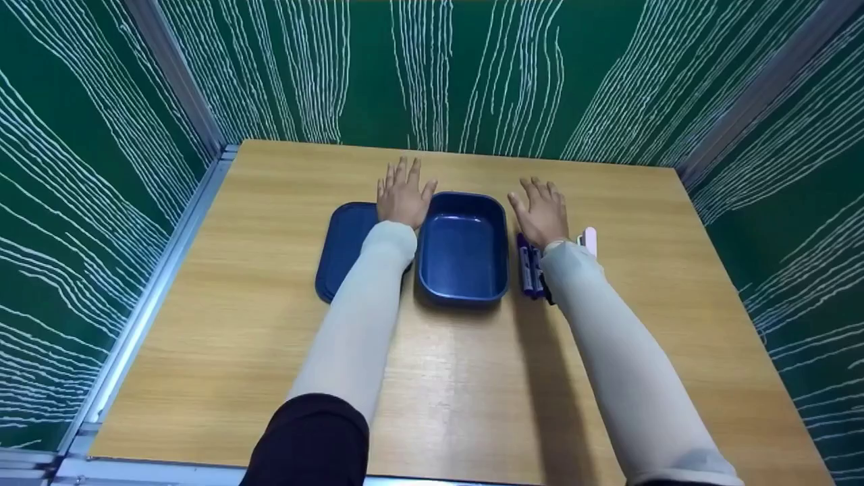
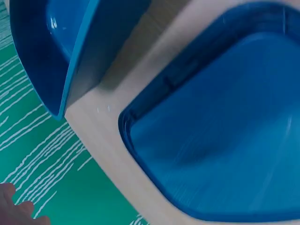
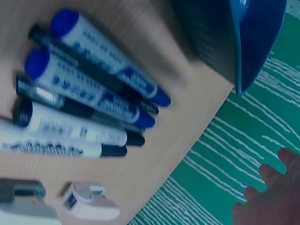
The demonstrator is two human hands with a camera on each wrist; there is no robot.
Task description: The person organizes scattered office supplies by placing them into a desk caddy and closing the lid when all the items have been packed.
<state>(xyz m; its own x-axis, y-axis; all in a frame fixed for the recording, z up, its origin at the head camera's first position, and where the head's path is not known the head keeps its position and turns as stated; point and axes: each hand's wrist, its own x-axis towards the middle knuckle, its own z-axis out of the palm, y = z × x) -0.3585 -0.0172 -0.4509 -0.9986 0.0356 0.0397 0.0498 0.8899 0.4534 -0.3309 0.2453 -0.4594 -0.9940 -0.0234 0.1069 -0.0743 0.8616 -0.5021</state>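
Observation:
A deep blue rectangular box (image 1: 463, 260) stands uncovered on the table between the two hands. Flat to its left lies the matching blue lid (image 1: 344, 253), partly hidden by the left forearm; the left wrist view shows its raised edge. My left hand (image 1: 403, 194), fingers straight and spread, is over the gap between lid and box and holds nothing. To the right of the box my right hand (image 1: 542, 214) is likewise spread, above the far end of a row of blue and black markers (image 3: 89, 79). Slim dark pens (image 3: 70, 101) lie among those markers.
Beside the markers are a small white and grey object (image 3: 91, 201) and a larger grey and white one (image 3: 26, 201), cut off by the frame. Green panels (image 1: 371, 74) with white wavy lines enclose the wooden table (image 1: 223, 324) at the back and sides.

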